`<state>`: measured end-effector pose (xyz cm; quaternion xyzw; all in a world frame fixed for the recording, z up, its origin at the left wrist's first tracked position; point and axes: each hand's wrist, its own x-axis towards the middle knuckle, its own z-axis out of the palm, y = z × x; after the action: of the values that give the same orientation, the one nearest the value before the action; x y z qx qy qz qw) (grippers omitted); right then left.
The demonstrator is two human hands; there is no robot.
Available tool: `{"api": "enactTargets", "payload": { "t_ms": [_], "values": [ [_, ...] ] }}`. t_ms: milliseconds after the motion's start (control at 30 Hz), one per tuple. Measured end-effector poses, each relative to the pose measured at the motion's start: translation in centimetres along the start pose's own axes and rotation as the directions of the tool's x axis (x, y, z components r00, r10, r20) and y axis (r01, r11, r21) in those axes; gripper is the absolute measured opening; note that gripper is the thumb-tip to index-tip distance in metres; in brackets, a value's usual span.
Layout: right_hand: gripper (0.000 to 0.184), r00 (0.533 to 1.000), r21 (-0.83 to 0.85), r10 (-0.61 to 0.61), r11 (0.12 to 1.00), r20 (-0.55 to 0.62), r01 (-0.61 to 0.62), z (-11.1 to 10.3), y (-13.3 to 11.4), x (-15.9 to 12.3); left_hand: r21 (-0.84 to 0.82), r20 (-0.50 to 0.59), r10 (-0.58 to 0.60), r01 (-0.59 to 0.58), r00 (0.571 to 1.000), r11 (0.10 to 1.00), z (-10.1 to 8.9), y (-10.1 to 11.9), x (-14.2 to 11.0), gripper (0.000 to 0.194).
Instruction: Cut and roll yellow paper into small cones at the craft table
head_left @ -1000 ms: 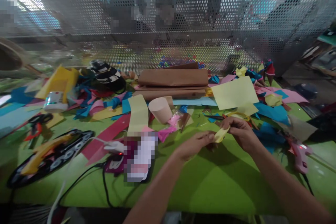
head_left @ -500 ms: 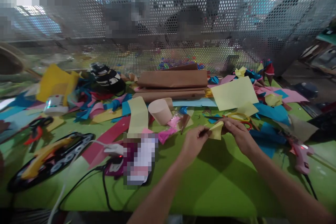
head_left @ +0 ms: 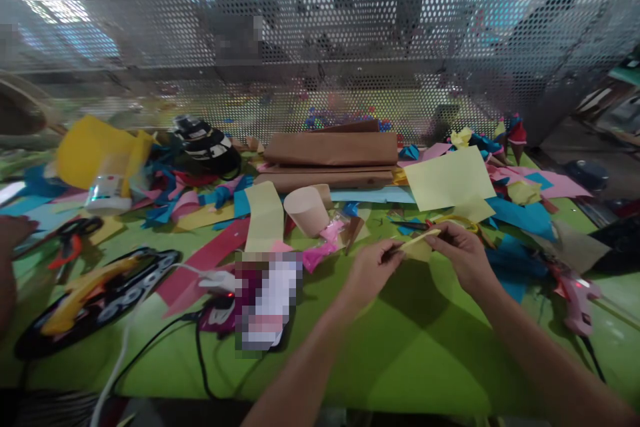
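A small piece of yellow paper (head_left: 421, 244) stretches between my two hands above the green table (head_left: 400, 353). My left hand (head_left: 373, 267) pinches its left end. At the other end, the fingers of my right hand (head_left: 461, 255) are closed on it, and the paper is tilted nearly edge-on. Just behind lie scissors with yellow and red handles (head_left: 463, 221), partly hidden by my right hand. To the left of my hands are a pink wrapped strip (head_left: 323, 250) and a beige paper roll (head_left: 306, 211).
Brown paper (head_left: 330, 149) lies folded at the back. A pink glue gun (head_left: 579, 303) rests at the right. A power strip (head_left: 217, 313) with cables and a phone (head_left: 273, 303) are at left. Another person's hand (head_left: 13, 247) reaches in at the left edge. A perforated metal screen (head_left: 320, 80) stands behind.
The yellow paper has turned from showing its face to a narrow edge, and my right hand has shifted slightly right. Another person's hand has come in at the left edge.
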<state>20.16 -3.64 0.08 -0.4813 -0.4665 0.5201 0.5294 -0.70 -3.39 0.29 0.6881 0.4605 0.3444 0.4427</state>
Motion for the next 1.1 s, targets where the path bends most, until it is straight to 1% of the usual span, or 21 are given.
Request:
{"api": "enactTargets", "payload": {
  "t_ms": [33,100,267,333,467,533,633,733,800,933,1000,1100],
  "values": [
    [0.017,1.0,0.012,0.002,1.0,-0.012,-0.001,0.0,0.0,0.0,0.024,-0.015,0.013,-0.013,1.0,1.0,0.0,0.0,-0.1,0.022],
    [0.017,1.0,0.028,-0.001,1.0,-0.021,0.002,0.0,0.0,0.0,0.023,-0.01,0.015,-0.015,1.0,1.0,0.1,-0.1,-0.1,0.023],
    [0.017,0.999,0.011,-0.029,1.0,-0.034,0.029,0.1,0.0,0.1,-0.112,0.048,-0.038,0.043,0.998,0.993,0.3,-0.4,-0.1,0.024],
    [0.018,0.998,-0.006,-0.043,0.999,-0.047,0.043,0.0,-0.1,0.1,-0.117,0.049,-0.057,0.063,0.997,0.991,0.3,-0.4,-0.1,0.025],
    [0.022,0.993,-0.003,-0.046,0.999,-0.111,0.046,-0.3,-0.4,0.3,-0.03,-0.02,-0.032,0.032,0.999,0.999,-0.1,-0.2,-0.2,0.023],
    [0.023,0.991,0.026,-0.029,0.999,-0.131,0.032,-0.4,-0.6,0.4,-0.024,-0.037,-0.019,0.018,0.999,1.0,-0.3,-0.1,-0.2,0.019],
    [0.023,0.991,0.054,-0.018,0.998,-0.131,0.025,-0.4,-0.6,0.4,-0.04,-0.058,0.009,-0.011,0.998,0.999,-0.3,0.1,-0.2,0.019],
    [0.022,0.992,0.048,-0.033,0.998,-0.122,0.04,-0.3,-0.5,0.4,-0.038,-0.09,0.055,-0.058,0.994,0.998,-0.2,0.0,-0.2,0.018],
    [0.02,0.993,0.036,-0.044,0.998,-0.109,0.048,-0.2,-0.5,0.4,-0.036,-0.095,0.062,-0.066,0.994,0.997,-0.2,0.0,-0.2,0.017],
    [0.021,0.994,0.008,-0.048,0.999,-0.1,0.049,-0.2,-0.3,0.3,-0.062,-0.054,0.033,-0.036,0.998,0.997,-0.4,0.3,-0.3,0.016],
    [0.021,0.994,-0.032,-0.061,0.998,-0.095,0.058,-0.3,-0.3,0.2,-0.024,-0.018,0.033,-0.034,0.999,0.999,-0.6,0.7,-0.3,0.017],
    [0.019,0.995,-0.146,-0.097,0.985,-0.037,0.09,-0.2,-0.4,0.0,0.048,0.017,0.101,-0.102,0.995,0.994,-0.6,1.1,-0.3,0.023]
  ]
}}
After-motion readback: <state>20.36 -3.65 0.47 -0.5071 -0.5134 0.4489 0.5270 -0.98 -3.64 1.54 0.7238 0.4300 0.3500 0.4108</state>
